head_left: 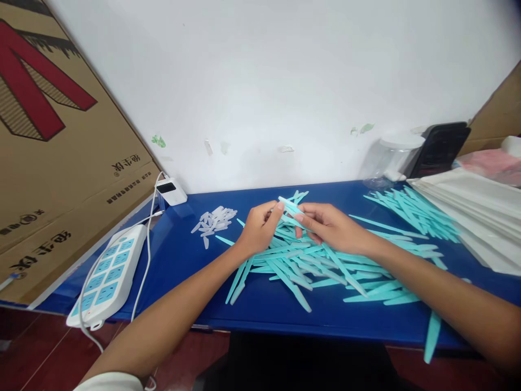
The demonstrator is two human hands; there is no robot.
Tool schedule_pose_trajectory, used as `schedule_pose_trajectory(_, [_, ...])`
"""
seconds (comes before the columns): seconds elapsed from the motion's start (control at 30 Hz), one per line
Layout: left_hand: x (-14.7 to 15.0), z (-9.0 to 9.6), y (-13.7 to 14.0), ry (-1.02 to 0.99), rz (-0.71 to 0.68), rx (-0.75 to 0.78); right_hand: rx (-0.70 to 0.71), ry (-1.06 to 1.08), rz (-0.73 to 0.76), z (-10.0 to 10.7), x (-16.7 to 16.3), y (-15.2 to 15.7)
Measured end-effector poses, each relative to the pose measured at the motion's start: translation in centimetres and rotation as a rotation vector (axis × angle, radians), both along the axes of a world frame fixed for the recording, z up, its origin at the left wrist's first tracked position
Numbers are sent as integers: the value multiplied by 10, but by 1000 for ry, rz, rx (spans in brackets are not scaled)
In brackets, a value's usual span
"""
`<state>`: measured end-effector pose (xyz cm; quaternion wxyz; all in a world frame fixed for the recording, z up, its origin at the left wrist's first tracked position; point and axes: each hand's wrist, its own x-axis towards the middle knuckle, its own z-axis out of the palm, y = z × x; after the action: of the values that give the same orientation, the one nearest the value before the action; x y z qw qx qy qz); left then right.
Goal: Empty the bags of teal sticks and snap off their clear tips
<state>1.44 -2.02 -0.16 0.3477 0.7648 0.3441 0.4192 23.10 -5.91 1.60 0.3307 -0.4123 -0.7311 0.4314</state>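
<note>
My left hand (259, 227) is closed, with thumb and fingers pinching one end of a slim turquoise eyebrow razor (290, 206). My right hand (331, 225) grips the same razor farther along, its thumb pressed on it. The fingers partly hide what lies between them. Beneath both hands spreads a loose pile of turquoise eyebrow razors (293, 271), pointing in many directions. To the left of my left hand lies a small heap of translucent caps (215, 220). A neater bundle of similar razors (419, 212) rests at the back right.
A white power strip (112, 277) and cables lie at the left, near a small white device (171, 191). At the back right are a lidded clear jar (399, 155), a black stand (442, 145) and white bags (468, 212). Cardboard (73, 179) borders the blue table (175, 288).
</note>
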Motion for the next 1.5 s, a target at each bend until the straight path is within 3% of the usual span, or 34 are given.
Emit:
schedule_pose_trajectory(0.13, [-7, 2, 8, -23, -54, -61, -4, -20, -18, 1, 5, 1])
schedule_pose_trajectory(0.3, [-10, 8, 3, 121, -183, -68, -141, 68, 50, 1, 1, -4])
schedule_pose_trajectory(0.5, [-7, 9, 0, 217, -258, -67, -100, 91, 44, -6, 0, -3])
schedule_pose_trajectory(0.6, [-9, 7, 2, 156, -203, -96, -54, 43, -2, -7, 2, 0])
schedule_pose_trajectory(0.77, [-10, 6, 5, 33, -136, -125, 148, -86, -77, -2, 7, 4])
schedule_pose_trajectory(0.9, [-13, 8, 15, -63, -105, -171, 193, -103, -100, 0, 14, 8])
schedule_pose_trajectory(1.0, [-31, 17, 33, -190, 14, -188, 227, -141, -160, 0, 27, 15])
schedule_pose_trajectory(1.07, [-53, 25, 47, -183, 151, -112, 254, -168, -228, -2, 38, 23])
schedule_pose_trajectory(1.13, [-77, 33, 59, 57, 294, 65, 284, -202, -311, -3, 50, 31])
schedule_pose_trajectory(1.2, [-99, 38, 66, 501, 398, 239, 325, -267, -391, -4, 60, 38])
schedule_pose_trajectory(1.27, [-114, 40, 71, 898, 437, 198, 370, -376, -457, -5, 71, 44])
schedule_pose_trajectory(1.33, [-123, 40, 74, 1168, 451, 59, 389, -505, -515, -6, 81, 49])
schedule_pose_trajectory(1.43, [-129, 40, 75, 1324, 495, -73, 370, -614, -562, -5, 93, 54])
schedule_pose_trajectory(1.5, [-130, 42, 73, 1351, 561, -66, 347, -591, -541, -4, 96, 54])
